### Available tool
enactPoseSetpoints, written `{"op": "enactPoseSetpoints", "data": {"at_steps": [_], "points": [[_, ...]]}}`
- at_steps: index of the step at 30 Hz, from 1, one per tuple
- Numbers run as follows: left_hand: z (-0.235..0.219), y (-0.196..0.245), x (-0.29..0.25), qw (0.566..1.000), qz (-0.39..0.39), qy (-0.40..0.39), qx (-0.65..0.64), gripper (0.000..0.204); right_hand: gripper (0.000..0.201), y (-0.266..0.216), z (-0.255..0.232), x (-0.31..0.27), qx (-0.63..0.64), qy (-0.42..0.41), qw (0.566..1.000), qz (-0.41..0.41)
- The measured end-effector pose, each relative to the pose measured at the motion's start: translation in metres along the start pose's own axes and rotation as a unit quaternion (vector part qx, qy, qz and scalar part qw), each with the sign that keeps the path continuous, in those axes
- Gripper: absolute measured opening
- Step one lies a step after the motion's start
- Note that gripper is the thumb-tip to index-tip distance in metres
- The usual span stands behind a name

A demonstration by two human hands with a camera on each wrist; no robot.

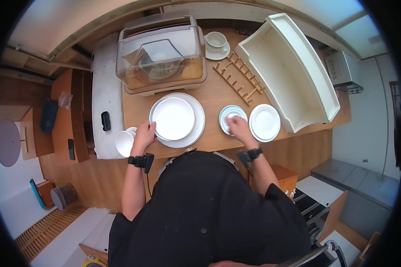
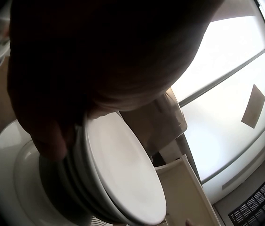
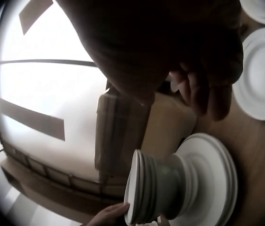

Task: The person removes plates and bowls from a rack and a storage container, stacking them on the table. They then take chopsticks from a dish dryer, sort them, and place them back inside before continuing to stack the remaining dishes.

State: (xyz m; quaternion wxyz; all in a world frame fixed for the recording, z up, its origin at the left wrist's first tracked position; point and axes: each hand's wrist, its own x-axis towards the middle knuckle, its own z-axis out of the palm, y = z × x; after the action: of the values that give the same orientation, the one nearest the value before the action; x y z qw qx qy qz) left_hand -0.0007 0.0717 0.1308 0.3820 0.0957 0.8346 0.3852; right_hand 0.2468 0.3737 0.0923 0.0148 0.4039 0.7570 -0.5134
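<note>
Near the table's front edge, my left hand (image 1: 145, 135) grips the rim of a stack of white plates (image 1: 174, 118). The left wrist view has the fingers at the rims and the top plate (image 2: 127, 169) slightly tilted. Seen from the right wrist, these plates sit on a bowl-like piece (image 3: 169, 188), above wider plates (image 3: 212, 174). My right hand (image 1: 239, 127) hovers over small plates with a pale green rim (image 1: 223, 116), fingers loosely bent and nothing held. Just right of it lies a stack of white plates (image 1: 265, 122).
White bowls (image 1: 124, 143) stand left of my left hand. Behind are a clear-lidded dish box (image 1: 160, 58), a cup on a saucer (image 1: 216, 41) and a wooden peg rack (image 1: 238, 78). A large cream bin (image 1: 289, 75) lies at the right.
</note>
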Motion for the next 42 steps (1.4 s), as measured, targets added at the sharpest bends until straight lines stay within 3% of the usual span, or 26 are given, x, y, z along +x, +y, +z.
{"op": "enactPoseSetpoints", "data": {"at_steps": [3, 6, 12, 24, 27, 30, 33, 36, 39, 40, 41, 42], "points": [[-0.003, -0.006, 0.002, 1.000, 0.025, -0.013, -0.011, 0.035, 0.050, -0.063, 0.046, 0.010, -0.036, -0.120, 0.991, -0.034], [-0.005, -0.010, 0.004, 0.999, 0.034, -0.021, -0.006, 0.036, 0.050, -0.092, 0.079, 0.012, -0.032, -0.153, 0.984, -0.090], [-0.007, -0.008, 0.002, 0.998, 0.023, -0.037, -0.034, 0.038, 0.046, -0.096, 0.086, 0.013, -0.006, -0.208, 0.978, 0.010], [-0.003, -0.017, 0.012, 0.999, 0.032, -0.035, -0.020, 0.037, 0.043, -0.102, 0.062, -0.010, 0.023, -0.178, 0.984, -0.006], [0.001, -0.019, 0.014, 0.998, 0.039, -0.037, -0.031, 0.037, 0.043, -0.104, 0.060, -0.005, -0.020, -0.199, 0.980, -0.020], [0.004, -0.018, 0.012, 0.998, 0.020, -0.034, -0.042, 0.036, 0.045, -0.106, 0.063, -0.002, -0.158, -0.135, 0.972, -0.106], [0.007, -0.017, 0.009, 0.999, 0.021, -0.025, -0.041, 0.035, 0.040, -0.092, 0.072, 0.007, -0.148, -0.093, 0.973, -0.150], [0.007, -0.021, 0.003, 0.999, 0.019, -0.020, -0.033, 0.034, 0.033, -0.100, 0.070, 0.007, -0.023, -0.153, 0.984, -0.087], [0.007, -0.025, 0.001, 0.998, 0.061, 0.018, 0.023, 0.031, 0.028, -0.084, 0.080, 0.014, 0.047, -0.167, 0.981, -0.082], [0.009, -0.016, -0.004, 0.999, 0.031, 0.012, -0.016, 0.032, 0.029, -0.067, 0.092, 0.024, 0.085, -0.173, 0.977, -0.093], [0.010, -0.019, -0.003, 0.996, 0.093, 0.005, -0.012, 0.032, 0.030, -0.071, 0.088, 0.021, 0.099, -0.162, 0.977, -0.094], [0.012, -0.010, -0.007, 0.999, 0.036, -0.002, -0.032, 0.032, 0.028, -0.066, 0.091, 0.026, 0.051, -0.131, 0.982, -0.128]]}}
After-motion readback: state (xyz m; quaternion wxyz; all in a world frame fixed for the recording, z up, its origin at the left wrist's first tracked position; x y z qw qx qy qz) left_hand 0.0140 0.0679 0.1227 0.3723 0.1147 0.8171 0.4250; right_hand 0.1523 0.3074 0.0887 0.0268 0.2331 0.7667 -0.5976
